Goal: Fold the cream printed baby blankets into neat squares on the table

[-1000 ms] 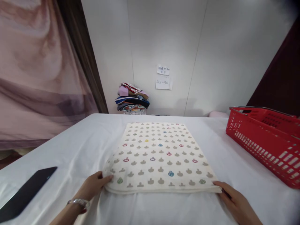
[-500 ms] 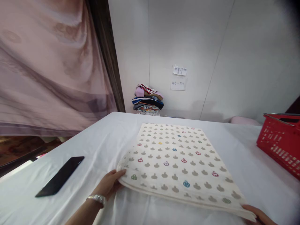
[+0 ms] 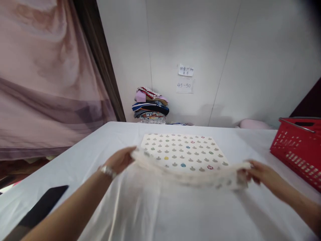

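A cream cloth (image 3: 184,152) printed with small grey and coloured shapes lies on the white table (image 3: 150,207). Its near edge is lifted off the table and stretched between my hands, blurred by motion. My left hand (image 3: 120,160), with a metal watch on the wrist, is closed on the cloth's near left corner. At the near right corner, my right hand (image 3: 258,171) grips the cloth. The far half of the cloth still rests flat on the table.
A black phone (image 3: 42,207) lies at the table's left front. A red plastic basket (image 3: 298,150) stands at the right. A stack of folded clothes (image 3: 150,106) sits against the white wall, under two paper notes (image 3: 185,78). A pink curtain (image 3: 45,77) hangs on the left.
Both hands have raised the cloth's near edge off the table and carried it forward, away from me. The view also swung left and back.
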`<act>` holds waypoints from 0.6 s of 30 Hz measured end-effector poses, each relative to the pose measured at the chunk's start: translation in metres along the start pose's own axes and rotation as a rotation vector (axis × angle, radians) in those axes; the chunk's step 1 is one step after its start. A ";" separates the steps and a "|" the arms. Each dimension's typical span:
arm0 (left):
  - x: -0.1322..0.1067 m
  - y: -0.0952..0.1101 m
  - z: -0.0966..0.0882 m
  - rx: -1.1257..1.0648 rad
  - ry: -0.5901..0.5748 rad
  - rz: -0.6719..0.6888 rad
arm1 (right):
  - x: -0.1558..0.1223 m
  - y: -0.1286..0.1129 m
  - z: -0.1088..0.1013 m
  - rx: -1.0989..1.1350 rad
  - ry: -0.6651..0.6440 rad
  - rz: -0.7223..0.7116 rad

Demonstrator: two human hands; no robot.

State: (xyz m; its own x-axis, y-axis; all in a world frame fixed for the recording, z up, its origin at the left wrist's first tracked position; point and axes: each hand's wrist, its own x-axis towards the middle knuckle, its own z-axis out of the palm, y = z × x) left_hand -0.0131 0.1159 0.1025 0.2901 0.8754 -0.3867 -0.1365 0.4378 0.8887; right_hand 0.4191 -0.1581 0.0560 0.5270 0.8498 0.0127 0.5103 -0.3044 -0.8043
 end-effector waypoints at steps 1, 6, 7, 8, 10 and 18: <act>0.016 0.024 0.020 0.005 0.004 0.068 | 0.026 -0.022 -0.011 0.058 0.019 -0.002; 0.055 0.151 0.107 0.105 0.032 0.474 | 0.121 -0.127 -0.076 0.259 0.404 -0.171; 0.052 0.173 0.117 0.101 0.009 0.518 | 0.128 -0.144 -0.088 0.278 0.471 -0.258; 0.048 0.192 0.124 0.097 -0.009 0.561 | 0.132 -0.157 -0.099 0.274 0.532 -0.342; 0.036 0.220 0.127 0.090 -0.058 0.648 | 0.132 -0.175 -0.113 0.248 0.575 -0.474; -0.003 0.163 0.062 0.072 -0.179 0.529 | 0.055 -0.131 -0.082 0.220 0.514 -0.437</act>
State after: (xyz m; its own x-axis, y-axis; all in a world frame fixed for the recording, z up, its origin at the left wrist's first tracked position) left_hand 0.0228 0.1724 0.2639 0.3572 0.9205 0.1585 -0.2442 -0.0718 0.9671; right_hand 0.4375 -0.1066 0.2108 0.5873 0.5467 0.5968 0.6275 0.1581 -0.7624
